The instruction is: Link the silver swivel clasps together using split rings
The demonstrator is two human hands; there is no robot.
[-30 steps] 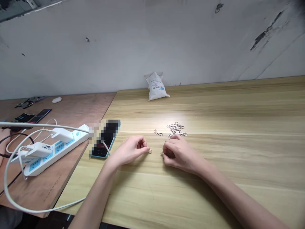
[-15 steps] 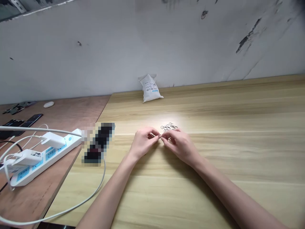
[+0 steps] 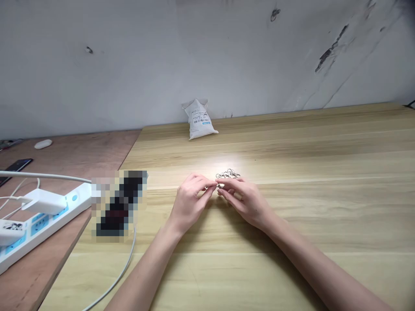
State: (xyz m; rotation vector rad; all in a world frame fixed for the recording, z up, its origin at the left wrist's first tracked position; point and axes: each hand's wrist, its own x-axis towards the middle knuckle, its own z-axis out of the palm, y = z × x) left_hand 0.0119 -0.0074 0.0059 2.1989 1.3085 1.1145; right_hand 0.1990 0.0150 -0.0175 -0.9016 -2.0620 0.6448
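My left hand [image 3: 191,199] and my right hand [image 3: 241,198] meet fingertip to fingertip over the light wooden table [image 3: 292,207]. Between the fingertips sits a small metal clasp [image 3: 219,185], pinched from both sides; a small ring held earlier is hidden by the fingers. Just behind my hands lies a small pile of silver metal clasps [image 3: 228,174] in a bright patch of light.
A small white pouch [image 3: 197,119] leans at the wall. A phone [image 3: 118,203] with a white cable [image 3: 119,270] lies at the left table edge. A white power strip [image 3: 35,220] with plugged chargers rests on the brown table [image 3: 65,151], beside a white mouse [image 3: 43,144].
My hands came together from apart, and lifted the ring and clasp up toward the pile. The view has shifted, so everything sits further left.
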